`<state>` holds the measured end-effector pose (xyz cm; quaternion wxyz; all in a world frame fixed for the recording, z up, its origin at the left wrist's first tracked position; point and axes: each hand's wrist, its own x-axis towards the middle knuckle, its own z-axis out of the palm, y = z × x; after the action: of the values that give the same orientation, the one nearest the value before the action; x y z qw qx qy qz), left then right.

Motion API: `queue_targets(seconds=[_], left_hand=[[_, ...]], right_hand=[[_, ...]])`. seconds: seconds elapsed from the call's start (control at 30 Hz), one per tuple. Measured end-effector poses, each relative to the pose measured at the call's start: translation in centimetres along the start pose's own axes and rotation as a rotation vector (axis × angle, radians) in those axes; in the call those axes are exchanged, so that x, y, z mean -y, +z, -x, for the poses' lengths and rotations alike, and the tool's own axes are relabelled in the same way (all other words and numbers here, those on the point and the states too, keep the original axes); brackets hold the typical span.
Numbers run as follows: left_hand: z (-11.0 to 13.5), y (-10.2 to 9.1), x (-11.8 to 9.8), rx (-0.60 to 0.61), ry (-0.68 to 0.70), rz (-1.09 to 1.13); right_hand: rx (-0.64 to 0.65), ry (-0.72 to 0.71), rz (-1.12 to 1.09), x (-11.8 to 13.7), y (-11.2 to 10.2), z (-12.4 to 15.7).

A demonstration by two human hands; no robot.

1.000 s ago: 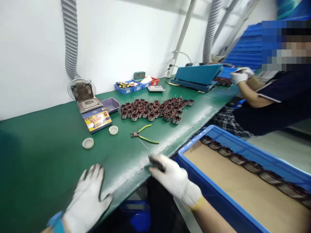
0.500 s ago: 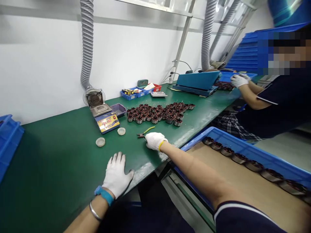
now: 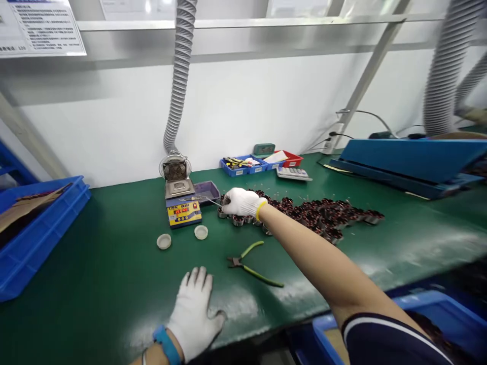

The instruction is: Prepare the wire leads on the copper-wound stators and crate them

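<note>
while the left hand (image 3: pixel 196 314) lies flat, holding nothing, on the green table (image 3: pixel 114 289) at the lower middle of the frame, the right hand (image 3: pixel 242 203) is near the centre, its fingertips pinched on a thin metal rod (image 3: pixel 215 202). the rod runs leftward past the near side of a purple tray (image 3: pixel 208 192) toward a control box (image 3: pixel 184 215); whether its far end touches the box i cannot tell. copper-wound cores (image 3: pixel 329 218) spread from around the right hand toward the right of the frame. below centre, green-handled pliers (image 3: pixel 236 262) lie spread and untouched. two small pale dishes (image 3: pixel 164 241) sit left of centre, near the box. a blue crate (image 3: pixel 45 233) stands at the left edge.
</note>
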<state>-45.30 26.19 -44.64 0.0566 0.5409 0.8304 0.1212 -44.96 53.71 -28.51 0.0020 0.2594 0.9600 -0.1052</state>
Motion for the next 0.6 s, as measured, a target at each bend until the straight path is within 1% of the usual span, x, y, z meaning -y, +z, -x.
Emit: queue_targets(seconds=[0.07,0.13,0.2,0.27,0.33,0.4,0.47,0.53,0.6], left_hand=[[-1.7,0.5,-2.0,0.020,0.032,0.080],[-3.1,0.8,-3.0,0.017,0.058,0.143],[-4.0,0.9,-3.1,0.005,0.076,0.190],[-4.4,0.8,-2.3,-0.017,0.080,0.230],[-4.6,0.6,-1.3,-0.049,0.099,0.276],[-4.5,0.6,-0.3,-0.091,0.137,0.323],[-4.5,0.8,0.3,-0.125,0.177,0.364],[-4.4,1.0,0.5,-0.150,0.188,0.399],[-4.3,1.2,0.6,-0.158,0.173,0.435]], right_hand=[[-0.053,0.027,0.002,0.1,-1.0,-4.3],[-0.076,0.053,-0.011,0.2,-1.2,-7.9],[-0.074,0.065,-0.038,0.2,-0.8,-10.4],[-0.065,0.054,-0.066,-0.1,0.0,-11.5],[-0.047,0.030,-0.088,-0.9,0.8,-11.3],[-0.022,0.009,-0.097,-1.8,1.2,-9.8],[0.002,0.001,-0.090,-2.8,1.5,-7.4],[0.012,0.016,-0.069,-3.6,2.1,-4.7],[-0.006,0.012,0.027,-4.2,3.3,-2.3]])
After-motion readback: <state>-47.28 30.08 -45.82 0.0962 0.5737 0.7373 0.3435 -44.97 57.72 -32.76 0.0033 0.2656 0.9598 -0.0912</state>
